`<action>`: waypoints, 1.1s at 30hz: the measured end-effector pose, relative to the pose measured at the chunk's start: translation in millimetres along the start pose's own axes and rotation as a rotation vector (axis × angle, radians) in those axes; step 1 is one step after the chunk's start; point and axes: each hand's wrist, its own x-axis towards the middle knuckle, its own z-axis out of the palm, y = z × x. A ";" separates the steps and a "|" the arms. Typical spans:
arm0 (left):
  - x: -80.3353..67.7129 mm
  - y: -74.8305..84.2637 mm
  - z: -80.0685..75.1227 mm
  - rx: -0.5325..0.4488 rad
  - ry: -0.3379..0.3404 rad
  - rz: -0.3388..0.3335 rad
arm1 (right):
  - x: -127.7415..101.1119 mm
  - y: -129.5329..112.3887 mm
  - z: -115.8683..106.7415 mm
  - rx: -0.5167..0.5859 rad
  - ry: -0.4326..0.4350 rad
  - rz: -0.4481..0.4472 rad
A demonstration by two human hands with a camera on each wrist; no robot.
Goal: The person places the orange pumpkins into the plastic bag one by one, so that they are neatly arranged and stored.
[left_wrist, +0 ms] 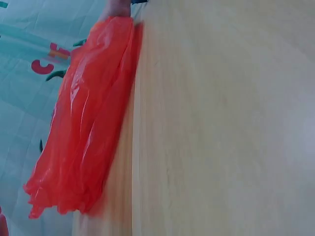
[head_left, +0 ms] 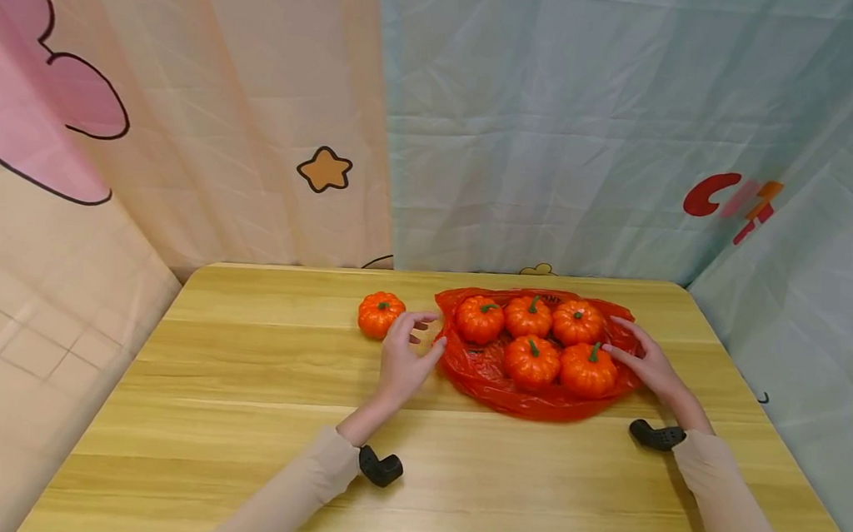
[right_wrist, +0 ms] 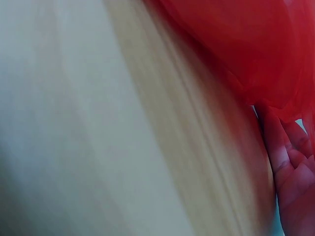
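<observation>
Lying crinkled and glossy on the counter [head_left: 269, 454], a thin red plastic bag [head_left: 536, 396] carries five small ribbed orange pumpkins [head_left: 532, 360] with short dark green stems, three in a far row and two nearer. The bag sits toward one o'clock on the counter's surface, close to the far edge. The left hand [head_left: 404, 356] rests at the bag's nine-o'clock edge, fingers loosely spread and touching the film; whether it pinches the plastic cannot be told. The right hand [head_left: 648, 363] lies at the three-o'clock edge, fingers fairly straight against the bag beside the nearest pumpkin. A sixth pumpkin [head_left: 381, 313] stands alone just past the left hand, at about eleven o'clock from it. The counter is smooth pale wood with long straight grain. Soft creased fabric sheets [head_left: 558, 126] hang behind, printed with cartoon shapes.
</observation>
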 end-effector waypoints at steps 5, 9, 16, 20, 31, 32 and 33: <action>5.6 -10.8 -17.8 -0.009 0.085 0.021 | -0.5 -1.7 -0.2 -0.005 0.002 0.007; 9.1 -20.8 -30.1 0.009 0.186 0.011 | -0.2 -1.7 -0.4 -0.015 -0.005 0.015; 11.3 -40.6 -48.0 0.083 0.264 -0.045 | 0.1 -0.4 0.2 -0.014 0.000 0.009; 12.9 -50.6 -54.7 0.092 0.234 -0.087 | 0.8 -0.5 0.0 -0.010 -0.005 0.011; 27.2 -64.5 -59.2 0.106 0.016 -0.346 | 1.5 1.0 -0.8 -0.015 -0.009 0.019; 28.5 -65.2 -58.8 0.111 -0.006 -0.373 | 1.7 1.6 -0.9 -0.015 -0.009 0.016; 29.7 -66.1 -58.5 0.116 -0.025 -0.395 | 1.7 1.9 -0.7 -0.013 -0.007 0.012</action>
